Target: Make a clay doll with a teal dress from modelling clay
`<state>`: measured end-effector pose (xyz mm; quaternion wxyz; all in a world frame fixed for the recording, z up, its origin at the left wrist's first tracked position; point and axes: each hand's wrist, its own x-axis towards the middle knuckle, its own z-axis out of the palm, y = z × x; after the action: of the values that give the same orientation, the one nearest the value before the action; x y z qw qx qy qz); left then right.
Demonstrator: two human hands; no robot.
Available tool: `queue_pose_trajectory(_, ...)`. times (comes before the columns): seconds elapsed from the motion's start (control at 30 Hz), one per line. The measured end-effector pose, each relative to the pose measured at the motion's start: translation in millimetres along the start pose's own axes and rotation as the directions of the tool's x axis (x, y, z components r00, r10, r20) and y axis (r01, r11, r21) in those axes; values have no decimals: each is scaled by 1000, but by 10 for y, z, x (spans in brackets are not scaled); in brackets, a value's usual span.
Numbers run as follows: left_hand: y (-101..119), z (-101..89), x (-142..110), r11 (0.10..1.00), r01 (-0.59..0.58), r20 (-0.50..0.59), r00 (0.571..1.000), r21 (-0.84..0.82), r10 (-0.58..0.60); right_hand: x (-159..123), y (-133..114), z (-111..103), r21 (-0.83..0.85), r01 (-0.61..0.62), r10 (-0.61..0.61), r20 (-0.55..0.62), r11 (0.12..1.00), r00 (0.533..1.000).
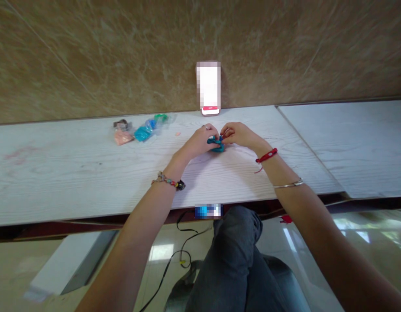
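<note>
A long, white, wood-grained surface (57,173) runs across the view against a brown, marbled wall (122,52). A phone (209,86), its screen blurred out, leans upright on that wall at the back edge. Below the surface lies a glossy tiled floor (320,255), with a white box (67,260) at the left and a black cable (164,273) trailing near the person's legs (233,247).

The left hand (202,141) is closed around a teal piece (217,147), near the middle of the surface and in front of the phone. The right hand (238,134) has its fingertips gathered at the teal piece's right side; whether they grip it, I cannot tell.

The front edge passes under both forearms, with a blurred screen (208,211) just beneath it. Left of the hands, peach (123,138) and blue bags (143,133) sit near the back edge. To the right, white board extends to a slanting seam (311,149), well apart from the hands, and continues beyond.
</note>
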<state>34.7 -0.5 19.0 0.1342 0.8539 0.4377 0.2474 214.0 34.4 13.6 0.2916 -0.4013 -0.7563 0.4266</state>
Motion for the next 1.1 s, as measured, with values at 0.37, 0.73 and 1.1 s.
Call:
queue_pose_trajectory(0.37, -65, 14, 3, 996, 74, -67, 995, -57, -77, -34, -105, 6, 23, 63, -63, -37, 998, 997)
queue_pose_trajectory(0.73, -102, 5, 9, 972, 146, -45, 987, -184, -157, -63, -103, 12, -152, 229, -242, -72, 962, 968)
queue_pose_trajectory(1.1, -355, -185, -102, 982, 173, 66, 984, -80, -168, -85, -146, 34, -311, 223, -243, -28, 924, 970)
